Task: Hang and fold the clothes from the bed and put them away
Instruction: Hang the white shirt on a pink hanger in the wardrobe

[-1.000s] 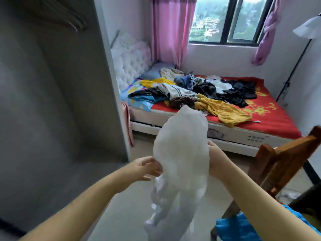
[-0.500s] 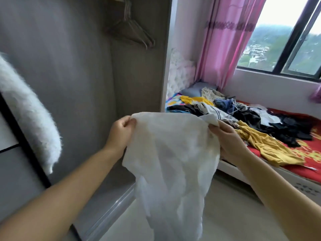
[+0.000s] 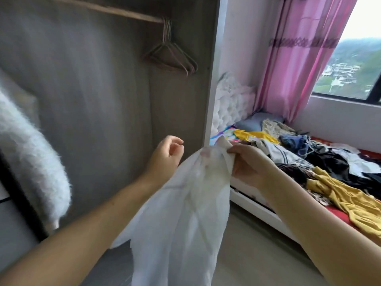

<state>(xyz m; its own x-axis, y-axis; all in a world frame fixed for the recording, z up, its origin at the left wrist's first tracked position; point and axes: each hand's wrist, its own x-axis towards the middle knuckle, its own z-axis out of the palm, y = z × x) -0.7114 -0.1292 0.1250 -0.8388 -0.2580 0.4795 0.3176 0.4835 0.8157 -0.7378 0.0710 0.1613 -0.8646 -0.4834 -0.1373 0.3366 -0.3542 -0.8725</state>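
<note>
Grey wardrobe (image 3: 92, 89) beside red bed (image 3: 338, 213) heaped with clothes (image 3: 321, 159).

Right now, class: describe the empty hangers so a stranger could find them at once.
Start at the open grey wardrobe left of the bed. Follow the wooden rail along its top to the right end, by the white side panel. There hangs a bunch of thin wire hangers, the only bare ones, carrying no clothes.
</note>
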